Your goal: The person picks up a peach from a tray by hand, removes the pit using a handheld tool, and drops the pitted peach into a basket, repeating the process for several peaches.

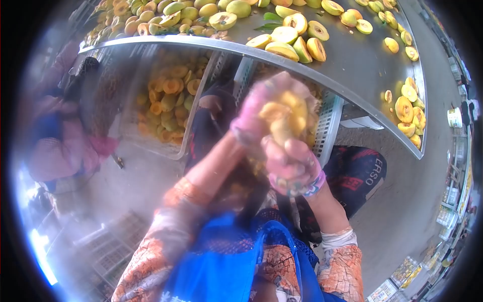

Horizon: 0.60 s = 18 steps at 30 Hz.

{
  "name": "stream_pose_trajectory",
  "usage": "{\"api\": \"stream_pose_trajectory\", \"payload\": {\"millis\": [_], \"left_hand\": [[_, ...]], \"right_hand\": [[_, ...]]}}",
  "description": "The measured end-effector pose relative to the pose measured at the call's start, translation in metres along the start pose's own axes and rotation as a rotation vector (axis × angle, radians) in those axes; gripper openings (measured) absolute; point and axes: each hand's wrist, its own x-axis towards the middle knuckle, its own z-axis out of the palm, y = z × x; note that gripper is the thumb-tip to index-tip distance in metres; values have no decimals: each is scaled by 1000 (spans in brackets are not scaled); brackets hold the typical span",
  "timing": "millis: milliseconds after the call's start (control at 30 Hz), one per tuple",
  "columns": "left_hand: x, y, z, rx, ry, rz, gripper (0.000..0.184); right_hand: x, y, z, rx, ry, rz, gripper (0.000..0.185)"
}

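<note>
Both gloved hands meet in front of me over a crate, smeared by motion. My left hand (pixel 255 104), in a pink glove, curls around yellow-orange cut fruit (pixel 295 111) that looks like peach or apricot. Just below and touching it, my right hand (pixel 293 163) is closed, its glove cuff patterned with flowers. What sits inside the right fingers is hidden. Beneath the hands is a pale slotted crate (pixel 329 123) with yellow fruit pieces in it. Ahead, a metal table (pixel 347 65) carries a small pile of halved fruit (pixel 289 38) near its edge.
A large heap of fruit (pixel 191 14) covers the table's far left. More halves (pixel 410 113) lie at its right corner. At left, another crate (pixel 173 146) holds cut halves, beside a blurred person in pink sleeves (pixel 60 151). The table's metal rim (pixel 322 75) runs close beyond my hands.
</note>
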Motion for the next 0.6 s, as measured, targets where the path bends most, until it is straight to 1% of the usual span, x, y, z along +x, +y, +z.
{"api": "stream_pose_trajectory", "payload": {"millis": [33,67,100,167,200,233,267,300,333,367,400,433,467,500,533,567,600], "left_hand": [[-4,-14,10,-111,46,-51,44],[-4,-19,13,-220,87,-94,41],[-3,-17,12,-225,90,-88,41],[-1,-10,4,-549,304,-174,41],[-2,-4,-14,-230,393,26,41],[-5,6,-34,2,422,91,43],[-11,23,-44,80,541,135,41],[-13,38,-60,72,694,200,39],[-21,51,-85,76,649,340,35],[-23,69,-97,-69,743,345,35],[-32,90,-106,-84,799,293,37],[-39,95,-132,-38,881,318,40],[-49,98,-170,473,944,316,41],[-64,100,-222,1070,885,211,42],[-55,103,-216,1074,875,223,42],[-41,111,-202,1333,906,272,41],[-27,119,-184,1595,933,324,40]], "right_hand": [[8,1,1,-74,-107,51,29],[16,0,31,-424,214,-64,31],[12,-1,30,-428,217,-57,31],[-3,-10,20,-234,50,-182,28],[-5,-13,15,-185,-87,-283,27],[-13,-18,13,-91,-36,-337,25],[-15,-28,6,-81,28,-346,23],[-16,-36,-4,-75,90,-369,22],[-19,-35,-31,-457,407,-496,16],[-11,-30,-31,-1106,1105,-296,18],[-8,-9,-54,-696,1031,-667,23],[-8,8,-76,-268,888,-989,28],[-8,3,-60,-1168,1225,-591,35],[-8,0,-40,-2028,1419,5,42],[-9,2,-33,-2007,1389,-1,61],[-7,-2,-22,-2006,1338,39,63],[-9,2,-32,-2072,1336,-36,62]]}}
